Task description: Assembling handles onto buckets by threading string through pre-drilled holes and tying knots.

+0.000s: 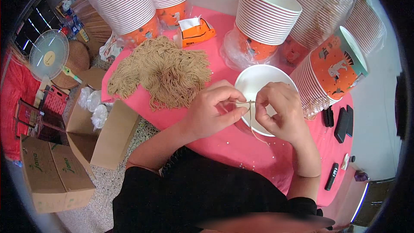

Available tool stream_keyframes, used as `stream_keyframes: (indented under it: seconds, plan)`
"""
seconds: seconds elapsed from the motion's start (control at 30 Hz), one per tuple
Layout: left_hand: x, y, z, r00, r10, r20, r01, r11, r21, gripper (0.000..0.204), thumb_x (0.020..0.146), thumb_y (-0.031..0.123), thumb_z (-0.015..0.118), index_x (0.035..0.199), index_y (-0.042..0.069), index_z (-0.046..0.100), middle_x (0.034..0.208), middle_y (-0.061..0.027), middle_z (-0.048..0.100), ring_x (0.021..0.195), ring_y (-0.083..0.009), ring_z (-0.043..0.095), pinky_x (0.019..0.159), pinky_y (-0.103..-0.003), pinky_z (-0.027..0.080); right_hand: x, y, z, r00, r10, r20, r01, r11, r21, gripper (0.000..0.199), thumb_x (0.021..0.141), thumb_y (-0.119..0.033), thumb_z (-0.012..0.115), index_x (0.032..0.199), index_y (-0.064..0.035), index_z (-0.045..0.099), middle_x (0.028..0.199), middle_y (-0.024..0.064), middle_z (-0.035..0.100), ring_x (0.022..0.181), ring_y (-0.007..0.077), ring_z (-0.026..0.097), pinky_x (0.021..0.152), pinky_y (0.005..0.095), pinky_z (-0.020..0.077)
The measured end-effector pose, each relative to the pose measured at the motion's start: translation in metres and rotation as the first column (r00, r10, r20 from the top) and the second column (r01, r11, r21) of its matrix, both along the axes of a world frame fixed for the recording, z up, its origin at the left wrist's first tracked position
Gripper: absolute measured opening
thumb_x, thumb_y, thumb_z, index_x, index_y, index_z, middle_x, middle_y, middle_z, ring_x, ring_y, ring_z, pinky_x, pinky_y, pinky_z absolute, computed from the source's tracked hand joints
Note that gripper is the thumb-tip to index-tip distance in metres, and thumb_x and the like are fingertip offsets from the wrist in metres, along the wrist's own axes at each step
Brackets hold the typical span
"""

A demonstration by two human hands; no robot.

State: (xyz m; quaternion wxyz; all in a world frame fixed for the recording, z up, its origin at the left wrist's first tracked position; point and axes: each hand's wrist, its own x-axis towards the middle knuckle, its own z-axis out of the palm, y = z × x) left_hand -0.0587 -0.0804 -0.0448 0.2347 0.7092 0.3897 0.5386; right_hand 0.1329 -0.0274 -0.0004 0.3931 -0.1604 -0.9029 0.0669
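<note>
Above an open white paper bucket (276, 74), a thin beige cord (251, 123) stretches between my two hands, and its loose end dangles past the bucket's near side. My left hand (213, 107) has its thumb and fingertips pinched together on the cord. On the other side, my right hand (282, 111) pinches it with curled fingers. A small knot or joint in the cord seems to lie between the fingertips, too fine to make out. Left of the bucket, a big tangled heap of beige cords (166, 75) covers part of the pink tabletop (215, 151).
Tall stacks of orange-printed buckets (267, 17) line the back and right. A tissue pack (196, 33) lies behind the heap. Dark phones (341, 125) and a remote control (331, 176) rest at the right edge. Cardboard boxes (56, 174) and a fan (48, 55) stand left.
</note>
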Motion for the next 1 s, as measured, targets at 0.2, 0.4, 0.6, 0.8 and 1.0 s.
stream_keyframes:
  seconds: [0.2,0.4,0.6,0.8,1.0]
  plan:
    - [0.004,0.005,0.004,0.999,-0.015,-0.034,0.020,0.988,0.151,0.014,0.077,0.000,0.072,0.090,0.000,0.064,0.085,-0.0078,0.063,0.077,-0.0165,0.064,0.067,-0.027,0.052,-0.002,-0.004,0.003,1.000,-0.008,-0.020,0.009,0.999,0.038,0.015,0.067,-0.002,0.067,0.076,-0.0060,0.055,0.065,0.0068,0.055,0.058,0.0252,0.057,0.054,0.0357,0.0445]
    - [0.002,0.001,0.001,0.990,-0.084,0.113,0.083,0.996,0.012,0.008,0.083,0.000,0.067,0.091,0.001,0.064,0.088,-0.0090,0.065,0.080,-0.0167,0.064,0.071,-0.027,0.050,0.005,-0.009,0.003,0.998,-0.061,0.003,0.061,0.979,-0.195,0.013,0.076,-0.010,0.072,0.081,-0.0047,0.061,0.066,0.0064,0.057,0.058,0.0234,0.058,0.055,0.0343,0.0436]
    - [0.003,0.002,0.002,0.995,-0.094,0.028,0.093,0.995,0.033,0.008,0.087,0.002,0.063,0.095,0.000,0.061,0.089,-0.0097,0.063,0.081,-0.0175,0.063,0.072,-0.028,0.050,0.009,-0.012,-0.004,0.999,0.036,0.013,-0.026,0.894,-0.447,0.007,0.082,-0.008,0.067,0.082,-0.0021,0.064,0.069,0.0083,0.061,0.060,0.0198,0.059,0.057,0.0296,0.0437]
    - [0.008,-0.002,0.005,0.990,-0.132,-0.059,0.136,0.988,0.067,0.010,0.088,0.004,0.061,0.095,0.001,0.054,0.084,-0.0074,0.057,0.074,-0.0178,0.059,0.066,-0.031,0.048,0.011,-0.015,-0.005,0.977,0.087,-0.193,-0.207,0.586,-0.784,0.009,0.087,-0.003,0.058,0.081,0.0002,0.063,0.071,0.0011,0.061,0.068,0.0062,0.055,0.059,0.0234,0.0425]
    - [0.010,-0.001,0.008,0.981,-0.192,0.027,0.193,0.979,-0.066,0.012,0.085,0.004,0.062,0.092,0.002,0.053,0.085,-0.0075,0.057,0.075,-0.0181,0.057,0.064,-0.030,0.046,0.012,-0.009,-0.009,0.924,0.033,-0.382,-0.377,0.265,-0.888,0.008,0.087,-0.003,0.058,0.081,-0.0015,0.064,0.073,-0.0014,0.061,0.062,0.0025,0.049,0.055,0.0195,0.0381]
